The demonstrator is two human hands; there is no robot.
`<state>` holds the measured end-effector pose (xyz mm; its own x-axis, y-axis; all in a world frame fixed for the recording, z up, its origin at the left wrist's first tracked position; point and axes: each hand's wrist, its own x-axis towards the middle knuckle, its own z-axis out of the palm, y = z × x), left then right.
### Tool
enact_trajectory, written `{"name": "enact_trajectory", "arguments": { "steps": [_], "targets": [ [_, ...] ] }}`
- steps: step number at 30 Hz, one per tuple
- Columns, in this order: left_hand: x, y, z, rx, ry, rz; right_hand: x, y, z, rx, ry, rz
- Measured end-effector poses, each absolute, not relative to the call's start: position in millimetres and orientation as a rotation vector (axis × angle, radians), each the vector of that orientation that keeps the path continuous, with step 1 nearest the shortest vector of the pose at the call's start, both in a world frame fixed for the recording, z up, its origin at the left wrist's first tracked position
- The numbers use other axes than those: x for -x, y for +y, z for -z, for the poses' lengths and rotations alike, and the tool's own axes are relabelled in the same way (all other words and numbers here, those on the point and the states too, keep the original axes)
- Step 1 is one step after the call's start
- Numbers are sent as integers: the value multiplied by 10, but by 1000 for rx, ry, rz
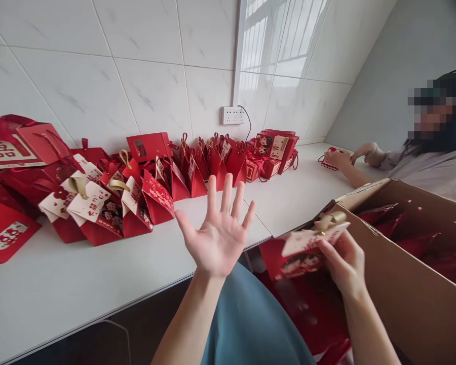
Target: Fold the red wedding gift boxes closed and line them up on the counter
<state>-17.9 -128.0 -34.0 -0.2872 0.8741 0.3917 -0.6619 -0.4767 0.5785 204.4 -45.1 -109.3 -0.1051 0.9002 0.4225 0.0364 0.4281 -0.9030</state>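
gripping a red-and-cream gift box, the right hand is positioned just left of the cardboard carton, which serves as the reference for all locations. the thumb bears on the cream flap, with the fingers behind it. a gold ribbon loop stands at the top of the flap. the flap carries red lettering, blurred and unreadable; the red face below it bears printed cartoon figures.

the left hand is open, palm toward the camera and fingers spread, farther left of the carton and apart from the gift box.

glossy red material lies below the gift box, left of the carton. red items are stored inside the carton.

on the white countertop, left of and beyond the carton, stand finished-shape boxes. their cream panels show red chinese-style characters, too small to read with certainty. at the far end from the carton, a stacked red box carries a bold block-character design on a cream label.

beyond the carton, a co-worker's hands are at a small red item.
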Motion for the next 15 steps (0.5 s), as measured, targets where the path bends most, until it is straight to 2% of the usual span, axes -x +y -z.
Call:
{"name": "enact_trajectory", "arguments": {
  "steps": [3,7,11,15],
  "targets": [
    [108,-1214,358,-819,309,-1888,-2245,-617,966,689,-1700,-1185],
    [-69,-1097,386,-818,305,-1789,-1994,-835,721,430,-2039,-1557],
    [-201,-1020,411,-851,283,-1681,-1570,-889,605,198,-2209,-1580],
    [-173,-1027,401,-880,256,-1672,-1510,-866,650,250,-2251,-1496]
  ]
}}
